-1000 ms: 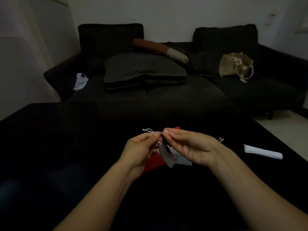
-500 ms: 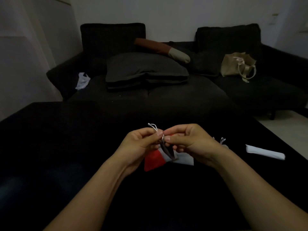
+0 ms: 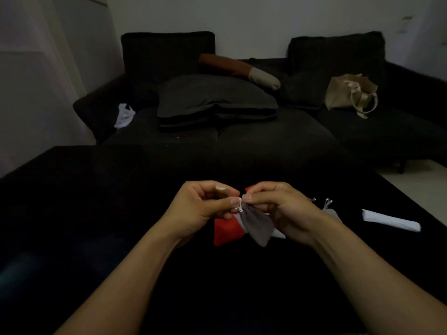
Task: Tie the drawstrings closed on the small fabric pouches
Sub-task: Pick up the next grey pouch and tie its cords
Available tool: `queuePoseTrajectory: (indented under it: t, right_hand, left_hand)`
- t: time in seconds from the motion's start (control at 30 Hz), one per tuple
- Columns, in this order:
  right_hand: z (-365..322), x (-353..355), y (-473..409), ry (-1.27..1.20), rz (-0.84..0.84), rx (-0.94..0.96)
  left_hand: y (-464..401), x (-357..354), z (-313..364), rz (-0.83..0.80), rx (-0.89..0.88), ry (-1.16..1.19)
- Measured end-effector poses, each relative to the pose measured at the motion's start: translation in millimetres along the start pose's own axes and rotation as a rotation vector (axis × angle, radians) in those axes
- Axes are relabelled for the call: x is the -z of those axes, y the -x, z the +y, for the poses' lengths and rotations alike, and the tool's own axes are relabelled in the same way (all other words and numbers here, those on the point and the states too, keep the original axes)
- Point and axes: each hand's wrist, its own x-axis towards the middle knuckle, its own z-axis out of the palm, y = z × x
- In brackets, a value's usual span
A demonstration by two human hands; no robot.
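Note:
A small grey fabric pouch (image 3: 257, 226) hangs in the air over the black table, its gathered neck up between my hands. My left hand (image 3: 205, 204) pinches the white drawstring (image 3: 239, 206) at the neck with thumb and forefinger. My right hand (image 3: 278, 204) pinches the same string from the other side, fingertips almost touching the left ones. Below the pouch a red pouch (image 3: 226, 232) lies flat on the table. Another grey pouch (image 3: 332, 211) with a tied white string lies just right of my right wrist, partly hidden.
A white folded piece (image 3: 390, 220) lies on the black table (image 3: 96, 201) at the right. Behind the table stands a dark sofa (image 3: 217, 141) with cushions, a beige tote bag (image 3: 349, 95) and a white plastic bag (image 3: 124, 116).
The pouch has turned from edge-on to showing its broad grey side. My hands stay together at its neck, fingers working the string; the loose string end above my left hand is drawn in.

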Motion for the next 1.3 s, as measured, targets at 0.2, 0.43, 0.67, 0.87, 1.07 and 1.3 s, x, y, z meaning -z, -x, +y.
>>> queuePoseTrajectory:
  t: [0.2, 0.43, 0.67, 0.87, 1.07, 1.3]
  right_hand:
    - [4.1, -7.6, -0.5, -0.042, -0.011, -0.074]
    - [5.1, -6.8, 0.6, 0.037, -0.007, -0.088]
    - [3.1, -8.7, 1.2, -0.127, -0.013, -0.124]
    - [-1.7, -6.5, 5.4, -0.113, -0.040, -0.114]
    - [-9.3, -2.4, 6.3, 0.169, -0.066, -0.012]
    - [0.4, -12.9, 1.2, 0.510, 0.046, 0.257]
  left_hand:
    - [-0.5, 1.6, -1.5, 0.054, -0.082, -0.079]
    - [3.2, 1.8, -2.3, 0.100, -0.184, -0.302]
    - [8.7, -5.0, -2.3, 0.207, -0.608, -0.682]
    - [7.9, -11.9, -2.1, 0.259, -0.593, -0.617]
    - [5.4, -8.9, -1.6, 0.149, -0.358, -0.474]
    - [0.7, -9.8, -7.6, 0.079, -0.307, -0.364]
